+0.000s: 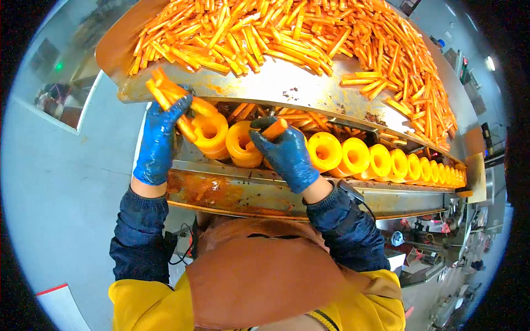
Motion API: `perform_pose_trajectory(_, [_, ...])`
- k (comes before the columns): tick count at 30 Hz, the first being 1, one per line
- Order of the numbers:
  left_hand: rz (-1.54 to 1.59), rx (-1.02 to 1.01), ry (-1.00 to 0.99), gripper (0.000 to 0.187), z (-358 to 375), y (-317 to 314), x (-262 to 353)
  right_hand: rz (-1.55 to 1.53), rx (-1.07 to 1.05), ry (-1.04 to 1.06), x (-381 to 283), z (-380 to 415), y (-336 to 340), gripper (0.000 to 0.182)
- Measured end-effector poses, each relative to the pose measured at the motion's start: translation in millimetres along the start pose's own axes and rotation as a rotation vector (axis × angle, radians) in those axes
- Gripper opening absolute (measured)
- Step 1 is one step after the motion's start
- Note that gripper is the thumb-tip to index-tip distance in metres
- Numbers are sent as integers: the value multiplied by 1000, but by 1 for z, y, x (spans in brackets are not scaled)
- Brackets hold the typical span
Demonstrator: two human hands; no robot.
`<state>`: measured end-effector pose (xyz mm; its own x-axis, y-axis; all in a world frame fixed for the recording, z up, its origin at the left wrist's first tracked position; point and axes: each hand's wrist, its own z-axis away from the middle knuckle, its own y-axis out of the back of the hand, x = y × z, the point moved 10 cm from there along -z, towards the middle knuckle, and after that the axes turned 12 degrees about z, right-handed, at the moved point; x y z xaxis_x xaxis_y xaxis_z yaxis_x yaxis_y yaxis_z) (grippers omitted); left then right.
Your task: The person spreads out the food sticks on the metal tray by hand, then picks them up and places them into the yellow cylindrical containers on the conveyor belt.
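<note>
My left hand (159,138), in a blue glove, is closed around several glossy orange sticks (159,88) at the left end of a row of yellow ring-mouthed cups. Beside it is the leftmost yellow cup (211,135). My right hand (288,154), also gloved in blue, grips one orange stick (275,129) between thumb and fingers. It is over the row, next to another yellow cup (244,143), and hides part of the cups behind it. A large heap of orange sticks (248,33) lies on the metal tray (259,83) beyond both hands.
More yellow cups (356,157) run off to the right in a line. Loose sticks lie in the gap behind them. A stained metal ledge (248,193) edges the near side, close to my brown apron (259,281). Other equipment (425,254) stands at the lower right.
</note>
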<state>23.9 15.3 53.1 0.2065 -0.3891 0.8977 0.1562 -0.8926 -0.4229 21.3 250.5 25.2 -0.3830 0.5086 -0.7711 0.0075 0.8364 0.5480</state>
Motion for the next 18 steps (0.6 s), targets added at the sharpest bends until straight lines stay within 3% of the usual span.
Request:
perform_pose_trajectory(2, [-276,-57,229,36,6,11,-26,-18,-25,-35,4,0,4,15])
perform_pose_trajectory(3, [-282,-147,184,36,9,1,-29,-91,24,-40,6,0,11,14])
perform_pose_trajectory(4, [-329,-191,331,37,13,10,-47,-161,73,-45,6,0,19,14])
perform_pose_trajectory(5, [-317,-178,272,37,13,11,-47,-250,70,-143,13,1,24,14])
perform_pose_trajectory(9, [-166,-54,110,37,14,3,-30,-264,65,-157,10,0,23,19])
perform_pose_trajectory(12, [-16,-25,80,37,12,5,-31,108,-36,60,-17,3,10,34])
perform_pose_trajectory(14, [-13,6,80,37,14,9,-31,96,-83,-20,-6,4,21,35])
perform_pose_trajectory(16, [-3,70,85,38,16,16,-33,156,111,-54,13,5,61,33])
perform_pose_trajectory(18, [5,57,93,38,16,22,-41,396,152,-71,19,7,95,31])
